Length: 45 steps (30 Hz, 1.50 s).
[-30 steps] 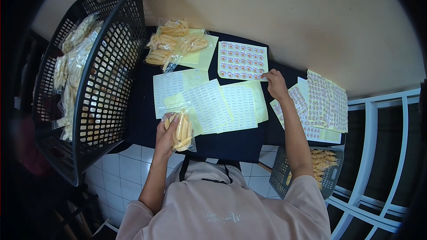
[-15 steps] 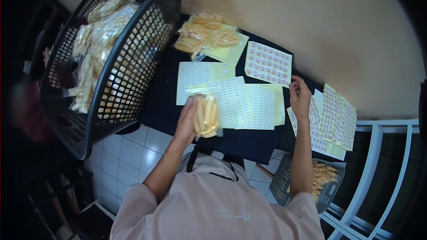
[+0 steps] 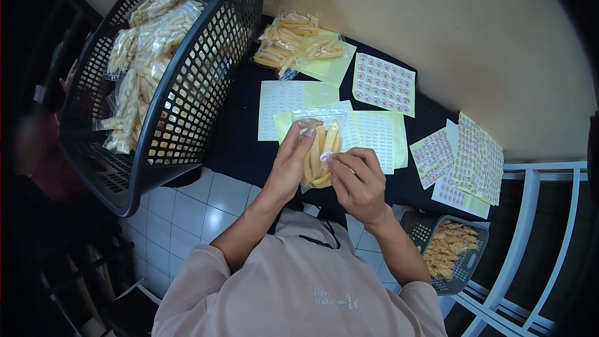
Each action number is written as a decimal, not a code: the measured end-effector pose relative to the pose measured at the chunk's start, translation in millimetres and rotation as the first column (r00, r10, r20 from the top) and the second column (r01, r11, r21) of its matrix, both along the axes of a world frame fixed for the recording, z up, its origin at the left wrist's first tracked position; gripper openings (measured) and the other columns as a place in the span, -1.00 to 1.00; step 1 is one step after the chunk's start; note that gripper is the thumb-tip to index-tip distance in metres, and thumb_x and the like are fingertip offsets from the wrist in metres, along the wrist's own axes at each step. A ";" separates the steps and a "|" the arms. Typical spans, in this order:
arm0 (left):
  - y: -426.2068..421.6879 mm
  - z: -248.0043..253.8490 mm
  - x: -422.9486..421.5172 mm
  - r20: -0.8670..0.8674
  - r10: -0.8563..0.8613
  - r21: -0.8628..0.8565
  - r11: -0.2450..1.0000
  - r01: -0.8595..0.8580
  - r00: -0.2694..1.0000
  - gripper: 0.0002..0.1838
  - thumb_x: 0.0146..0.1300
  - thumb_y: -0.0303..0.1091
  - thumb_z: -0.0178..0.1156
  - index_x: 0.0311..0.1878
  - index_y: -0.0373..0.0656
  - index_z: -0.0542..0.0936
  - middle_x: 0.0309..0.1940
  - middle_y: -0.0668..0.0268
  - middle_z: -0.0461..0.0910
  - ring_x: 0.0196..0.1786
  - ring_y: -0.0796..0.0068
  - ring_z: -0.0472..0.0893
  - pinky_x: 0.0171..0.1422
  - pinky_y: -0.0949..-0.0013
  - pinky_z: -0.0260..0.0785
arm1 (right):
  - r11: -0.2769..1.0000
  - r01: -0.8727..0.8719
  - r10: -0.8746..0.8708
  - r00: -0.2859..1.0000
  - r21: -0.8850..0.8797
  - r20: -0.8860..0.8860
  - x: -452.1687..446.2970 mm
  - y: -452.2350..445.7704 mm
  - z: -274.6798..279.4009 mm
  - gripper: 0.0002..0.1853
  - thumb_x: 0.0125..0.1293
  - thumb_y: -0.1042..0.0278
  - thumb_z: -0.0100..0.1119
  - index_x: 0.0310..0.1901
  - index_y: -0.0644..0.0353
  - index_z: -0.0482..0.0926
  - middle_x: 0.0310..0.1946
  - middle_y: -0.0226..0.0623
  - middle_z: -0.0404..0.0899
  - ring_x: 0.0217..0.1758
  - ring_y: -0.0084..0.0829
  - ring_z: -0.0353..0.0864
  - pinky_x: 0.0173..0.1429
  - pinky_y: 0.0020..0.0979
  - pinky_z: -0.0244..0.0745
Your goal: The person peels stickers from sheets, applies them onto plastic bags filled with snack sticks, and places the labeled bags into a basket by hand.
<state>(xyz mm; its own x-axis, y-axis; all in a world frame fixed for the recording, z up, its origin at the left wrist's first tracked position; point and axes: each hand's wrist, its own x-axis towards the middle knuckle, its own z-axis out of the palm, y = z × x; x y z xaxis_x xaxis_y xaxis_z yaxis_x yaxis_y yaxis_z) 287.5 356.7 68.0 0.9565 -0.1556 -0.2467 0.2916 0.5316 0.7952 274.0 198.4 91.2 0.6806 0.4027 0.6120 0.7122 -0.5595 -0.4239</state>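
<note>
My left hand [image 3: 291, 165] grips the left side of a clear plastic bag [image 3: 319, 163] filled with pale yellow sticks, held above the table's near edge. Between the thumb and finger of my right hand [image 3: 359, 181] is a small round sticker [image 3: 326, 156], against or just in front of the bag; whether it touches cannot be made out. Behind the bag lie sheets of small printed labels [image 3: 379, 134]. Farther back is a sheet of round stickers [image 3: 384, 83], with some gaps in its lower row.
A large dark basket [image 3: 168, 97] with several filled bags stands at left. More filled bags [image 3: 298, 40] lie at the back of the table. Sticker sheets [image 3: 477, 159] are piled at right, above a smaller basket [image 3: 458, 278]. A person's sleeve [image 3: 53, 162] shows far left.
My right hand has come from the round-sticker sheet to the front of the bag, bringing a sticker. My left hand still holds the bag, now slightly farther right.
</note>
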 end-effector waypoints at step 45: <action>69.5 -83.0 -22.9 -0.310 0.233 0.124 0.971 -0.204 0.922 -0.72 0.39 -0.33 0.17 0.05 -0.32 0.50 -0.16 0.19 0.63 -0.17 0.46 0.69 -0.13 0.42 0.62 | 0.829 0.483 -0.120 0.647 0.283 -0.753 23.4 27.4 -110.8 -0.87 0.26 0.50 0.24 -0.21 0.37 0.61 -0.33 -0.12 0.66 -0.28 -0.40 0.68 -0.20 -0.41 0.57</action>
